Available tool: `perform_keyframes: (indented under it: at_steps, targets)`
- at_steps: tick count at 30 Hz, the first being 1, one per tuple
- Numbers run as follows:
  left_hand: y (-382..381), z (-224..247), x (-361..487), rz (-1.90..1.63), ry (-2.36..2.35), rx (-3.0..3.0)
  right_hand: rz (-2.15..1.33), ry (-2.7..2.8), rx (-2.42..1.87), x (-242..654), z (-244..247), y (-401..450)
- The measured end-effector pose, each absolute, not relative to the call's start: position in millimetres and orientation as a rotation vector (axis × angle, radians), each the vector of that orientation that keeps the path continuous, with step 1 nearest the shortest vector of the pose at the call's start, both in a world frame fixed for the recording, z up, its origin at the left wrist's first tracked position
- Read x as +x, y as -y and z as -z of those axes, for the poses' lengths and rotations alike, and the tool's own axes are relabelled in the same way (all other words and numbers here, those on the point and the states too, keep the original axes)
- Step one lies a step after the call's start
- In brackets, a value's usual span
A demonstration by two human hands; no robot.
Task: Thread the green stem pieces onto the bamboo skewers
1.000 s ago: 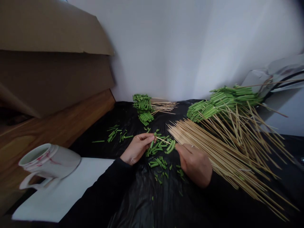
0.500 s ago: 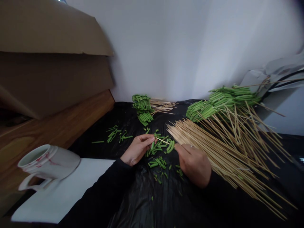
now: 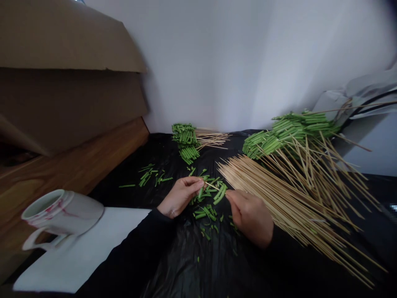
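Observation:
My left hand [image 3: 181, 195] pinches a short green stem piece [image 3: 201, 192] at the tip of a thin bamboo skewer [image 3: 211, 185]. My right hand [image 3: 252, 216] is closed around the skewer farther back. Cut green pieces [image 3: 220, 194], which look like garlic scape or bean, sit across the skewer just in front of the right fingers. Below both hands, a loose scatter of cut green pieces [image 3: 206, 212] lies on black plastic sheeting [image 3: 186, 265]. Most of the skewer's rear length is hidden by my right hand.
Bare bamboo skewers [image 3: 279, 198] lie spread at the right. Filled green skewers are stacked at the back [image 3: 186, 140] and back right [image 3: 291, 132]. More cut bits [image 3: 147, 176] lie left. A stained white mug [image 3: 66, 213] rests on white paper [image 3: 93, 244], near a cardboard box [image 3: 71, 95].
The green pieces on the skewer and my right hand have shifted slightly left and down. My left hand stays nearly in place at the skewer's tip.

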State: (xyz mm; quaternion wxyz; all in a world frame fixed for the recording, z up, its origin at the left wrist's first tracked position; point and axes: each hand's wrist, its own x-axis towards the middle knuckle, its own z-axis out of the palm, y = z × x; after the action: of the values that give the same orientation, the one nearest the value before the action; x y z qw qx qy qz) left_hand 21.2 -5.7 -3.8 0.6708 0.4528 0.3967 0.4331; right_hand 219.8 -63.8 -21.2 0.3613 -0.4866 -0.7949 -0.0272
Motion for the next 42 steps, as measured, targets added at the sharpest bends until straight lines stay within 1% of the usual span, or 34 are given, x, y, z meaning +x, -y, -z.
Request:
perform_keyframes:
  at_steps: [2, 8, 18, 28, 35, 39, 42]
  targets:
    - [8, 2, 24, -0.955, -0.9, 1.048, 0.015, 2.027, -1.248, 217, 19, 65]
    - [12, -5, 26, -0.98, -0.896, 1.105, 0.015, 1.991, -1.211, 212, 18, 64]
    - [9, -2, 22, -0.958, -0.912, 1.163, -0.051, 1.931, -1.127, 211, 23, 63]
    - [15, 0, 28, -0.91, -0.924, 1.27, -0.019, 1.933, -1.078, 207, 23, 63]
    - [10, -5, 22, -0.966, -0.93, 1.263, -0.008, 1.916, -1.094, 220, 19, 58]
    - [-4, -8, 4, -1.072, -1.09, 1.296, 0.071, 1.833, -1.154, 235, 19, 48]
    - [-12, -2, -4, -0.995, -1.242, 1.533, 0.11, 1.844, -1.18, 240, 21, 45]
